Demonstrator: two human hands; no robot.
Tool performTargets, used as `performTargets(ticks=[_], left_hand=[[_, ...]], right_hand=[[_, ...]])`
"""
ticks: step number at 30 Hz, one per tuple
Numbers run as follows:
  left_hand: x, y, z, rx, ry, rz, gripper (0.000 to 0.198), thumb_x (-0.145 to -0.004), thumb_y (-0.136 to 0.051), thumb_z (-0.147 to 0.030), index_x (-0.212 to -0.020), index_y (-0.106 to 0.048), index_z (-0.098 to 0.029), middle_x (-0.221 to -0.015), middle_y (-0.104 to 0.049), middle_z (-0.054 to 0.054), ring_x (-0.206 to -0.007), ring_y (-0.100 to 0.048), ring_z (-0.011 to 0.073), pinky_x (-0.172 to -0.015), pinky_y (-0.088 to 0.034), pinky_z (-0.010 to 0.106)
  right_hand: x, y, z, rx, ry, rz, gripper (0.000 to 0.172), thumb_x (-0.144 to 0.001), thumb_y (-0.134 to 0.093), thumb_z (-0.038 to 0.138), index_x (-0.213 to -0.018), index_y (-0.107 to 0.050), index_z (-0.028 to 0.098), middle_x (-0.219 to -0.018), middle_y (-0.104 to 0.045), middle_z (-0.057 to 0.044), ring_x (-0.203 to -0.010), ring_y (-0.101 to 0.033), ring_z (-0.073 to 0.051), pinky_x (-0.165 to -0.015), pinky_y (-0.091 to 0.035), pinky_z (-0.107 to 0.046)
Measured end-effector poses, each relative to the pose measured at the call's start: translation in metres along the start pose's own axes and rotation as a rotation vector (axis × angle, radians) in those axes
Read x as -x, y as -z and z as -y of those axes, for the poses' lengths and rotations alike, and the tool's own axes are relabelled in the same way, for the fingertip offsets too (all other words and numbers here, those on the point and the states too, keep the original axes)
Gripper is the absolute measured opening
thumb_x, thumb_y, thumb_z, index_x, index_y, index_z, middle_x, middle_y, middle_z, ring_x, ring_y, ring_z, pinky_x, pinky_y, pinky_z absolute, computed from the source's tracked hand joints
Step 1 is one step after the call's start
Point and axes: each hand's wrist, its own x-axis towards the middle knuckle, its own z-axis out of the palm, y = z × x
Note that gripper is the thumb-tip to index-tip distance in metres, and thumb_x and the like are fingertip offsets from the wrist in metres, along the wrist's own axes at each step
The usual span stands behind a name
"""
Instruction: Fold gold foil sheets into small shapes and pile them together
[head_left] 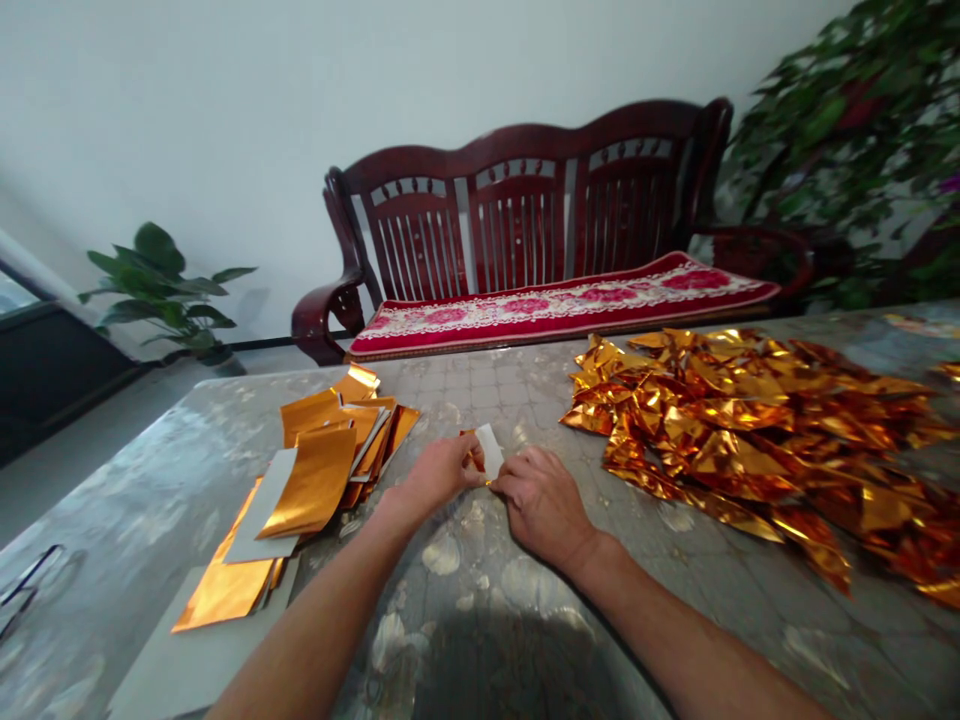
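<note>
Over the middle of the table, my left hand [448,467] and my right hand [541,497] meet at a small sheet of foil paper [490,450], pale on the side that faces me. Both hands are closed on it, fingertips pinching its lower edge, where a bit of gold shows. My fingers cover part of the sheet, so its full shape is hidden. Left of my left hand lies a loose stack of gold foil sheets [315,480] with pale grey backs. To the right of my right hand spreads a heap of folded gold foil pieces [720,420].
A patterned grey cover lies over the table [450,640]. Beyond its far edge stands a dark red wooden bench [517,220] with a red floral cushion [555,308]. Eyeglasses [30,585] lie at the left. Potted plants [169,290] stand on both sides.
</note>
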Motion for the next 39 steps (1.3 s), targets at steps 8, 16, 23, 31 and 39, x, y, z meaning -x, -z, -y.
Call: performTargets(ticks=[8, 16, 23, 31, 39], left_hand=[[0.018, -0.002, 0.012, 0.059, -0.118, -0.113, 0.029, -0.079, -0.057, -0.014, -0.105, -0.065, -0.023, -0.087, -0.072, 0.000, -0.083, -0.066, 0.0182, -0.075, -0.045, 0.027], [0.029, -0.017, 0.002, -0.006, 0.001, -0.147, 0.007, -0.086, -0.058, -0.022, -0.083, -0.065, -0.020, -0.080, -0.069, 0.001, -0.079, -0.062, 0.0176, -0.069, -0.039, 0.026], [0.027, -0.019, 0.001, -0.071, 0.056, -0.159, 0.017, -0.091, -0.056, -0.029, -0.077, -0.061, -0.019, -0.082, -0.068, 0.003, -0.080, -0.061, 0.0176, -0.069, -0.036, 0.026], [0.024, -0.020, -0.003, -0.108, 0.117, -0.129, 0.009, -0.090, -0.056, -0.027, -0.085, -0.060, -0.020, -0.085, -0.069, 0.003, -0.081, -0.063, 0.0182, -0.068, -0.036, 0.027], [0.038, -0.012, -0.029, -0.223, 0.146, 0.005, 0.018, -0.093, -0.053, -0.035, -0.088, -0.065, -0.022, -0.082, -0.072, 0.003, -0.078, -0.066, 0.0204, -0.063, -0.035, 0.028]], right_hand=[[-0.003, 0.002, -0.001, 0.054, -0.019, -0.022, 0.019, -0.083, -0.055, 0.012, -0.086, -0.072, 0.021, -0.090, -0.065, -0.006, -0.093, -0.047, -0.023, -0.076, -0.031, -0.035], [-0.006, -0.002, -0.009, 0.006, -0.073, -0.068, 0.013, -0.087, -0.060, 0.021, -0.079, -0.071, 0.021, -0.085, -0.065, -0.004, -0.090, -0.049, -0.020, -0.078, -0.033, -0.032], [-0.010, -0.007, -0.012, -0.033, -0.100, -0.067, 0.010, -0.086, -0.066, 0.026, -0.078, -0.070, 0.022, -0.085, -0.065, -0.002, -0.089, -0.050, -0.019, -0.078, -0.034, -0.031], [-0.010, -0.009, -0.013, -0.048, -0.135, -0.086, 0.004, -0.089, -0.064, 0.025, -0.087, -0.067, 0.022, -0.092, -0.066, -0.002, -0.092, -0.051, -0.019, -0.079, -0.033, -0.030], [-0.013, -0.006, -0.014, -0.040, -0.075, -0.041, 0.013, -0.093, -0.060, 0.024, -0.084, -0.069, 0.023, -0.086, -0.064, -0.002, -0.089, -0.051, -0.019, -0.074, -0.033, -0.029]])
